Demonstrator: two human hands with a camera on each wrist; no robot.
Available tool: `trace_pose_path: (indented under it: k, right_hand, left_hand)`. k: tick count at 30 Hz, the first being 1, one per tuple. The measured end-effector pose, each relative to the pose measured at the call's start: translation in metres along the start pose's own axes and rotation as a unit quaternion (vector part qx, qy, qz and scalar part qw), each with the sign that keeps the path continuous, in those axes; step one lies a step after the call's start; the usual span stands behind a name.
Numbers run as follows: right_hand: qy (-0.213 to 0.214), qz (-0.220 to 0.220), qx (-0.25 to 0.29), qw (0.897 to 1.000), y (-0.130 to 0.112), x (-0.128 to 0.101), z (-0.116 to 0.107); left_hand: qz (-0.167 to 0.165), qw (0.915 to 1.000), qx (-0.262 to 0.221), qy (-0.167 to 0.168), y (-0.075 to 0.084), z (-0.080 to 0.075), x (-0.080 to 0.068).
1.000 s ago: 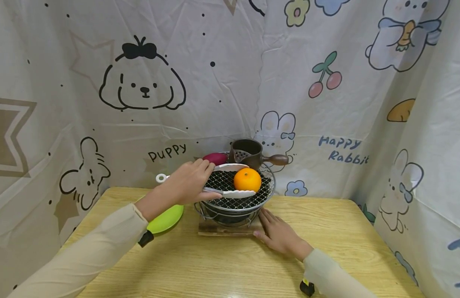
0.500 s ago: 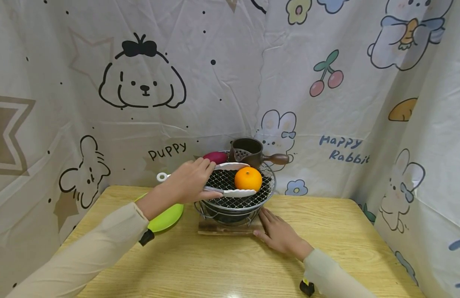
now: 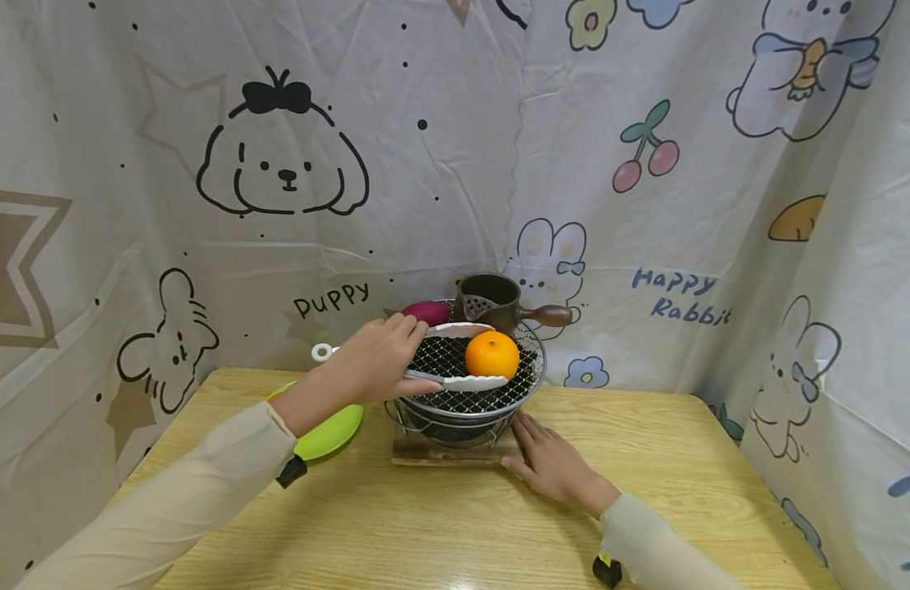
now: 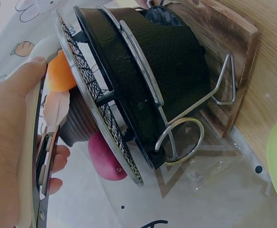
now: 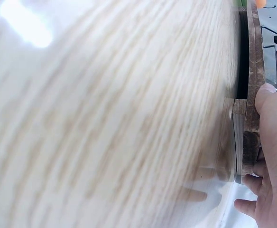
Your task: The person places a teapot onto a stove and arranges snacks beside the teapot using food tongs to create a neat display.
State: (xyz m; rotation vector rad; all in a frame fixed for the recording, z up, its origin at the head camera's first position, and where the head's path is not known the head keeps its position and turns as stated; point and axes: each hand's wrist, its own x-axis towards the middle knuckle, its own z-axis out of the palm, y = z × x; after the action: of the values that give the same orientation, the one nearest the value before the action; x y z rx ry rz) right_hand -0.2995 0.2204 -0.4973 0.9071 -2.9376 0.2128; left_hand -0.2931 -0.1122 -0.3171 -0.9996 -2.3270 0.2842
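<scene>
My left hand (image 3: 384, 356) grips a pair of tongs (image 3: 473, 383) with pale scalloped tips. Between those tips sits an orange (image 3: 492, 356), at the right side of the round wire mesh (image 3: 440, 356) on a dark tabletop grill (image 4: 176, 66). In the left wrist view the thumb lies along one tong arm and fingertips show by the other. My right hand (image 3: 558, 469) holds the right end of the wooden base (image 3: 447, 455) under the grill. Its thumb lies on the board's edge (image 5: 254, 71) in the right wrist view, with the other fingers around the end.
Behind the orange, a brown side-handled pot (image 3: 491, 299) and a dark pink oblong thing (image 3: 427, 312) sit on the mesh. A green plate (image 3: 332, 430) lies left of the grill, partly hidden by my left arm. A patterned curtain (image 3: 425, 164) hangs behind the wooden table (image 3: 396, 524).
The tongs and the orange have shifted very slightly to the right over the mesh. My right hand and the grill have stayed in place.
</scene>
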Motion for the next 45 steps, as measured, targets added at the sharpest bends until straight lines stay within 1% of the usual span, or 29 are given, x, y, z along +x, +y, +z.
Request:
trace_pose_path:
  k: [10,17,28,39,45]
  right_hand:
    - [0.004,0.0,0.002,1.0,-0.0016,-0.0002,-0.002]
    - [0.009,-0.003,0.004,1.0,-0.0018,0.0009,-0.0026]
    - [0.013,-0.005,-0.001,1.0,-0.0015,0.0007,-0.0042]
    - [0.007,-0.008,-0.007,1.0,-0.0012,0.0002,-0.0007]
    - [0.004,-0.005,-0.004,1.0,-0.0023,0.0004,-0.0015]
  left_hand:
    - [-0.003,1.0,-0.003,-0.003,0.0,0.0004,-0.0009]
    - [0.003,0.9998,0.004,0.019,-0.0009,0.0019,-0.0005]
    - [0.001,0.9996,0.006,0.029,-0.0004,0.0024,0.0008]
    - [-0.012,0.9999,0.004,0.001,0.0023,0.0021,-0.0018]
    - [-0.017,0.9998,-0.001,-0.003,0.0022,0.0024,-0.0023]
